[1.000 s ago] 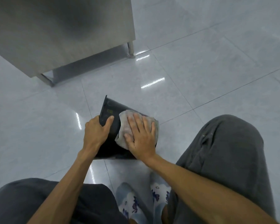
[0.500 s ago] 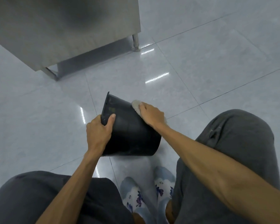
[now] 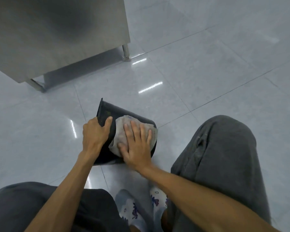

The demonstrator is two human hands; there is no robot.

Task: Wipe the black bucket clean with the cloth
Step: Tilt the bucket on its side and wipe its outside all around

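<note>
On the tiled floor point(image 3: 208, 81), nearer than the steel cabinet point(image 3: 57, 36) at far left, the black bucket point(image 3: 110, 113) lies tipped on its side just beyond my feet, mouth facing left. I judge the wiping to be midway: the cloth point(image 3: 122, 131) covers part of the outer wall, and the inside likely remains. My left hand point(image 3: 95, 134) grips the rim, thumb on the wall. My right hand point(image 3: 137, 144) presses the cloth flat, fingers straight and spread.
</note>
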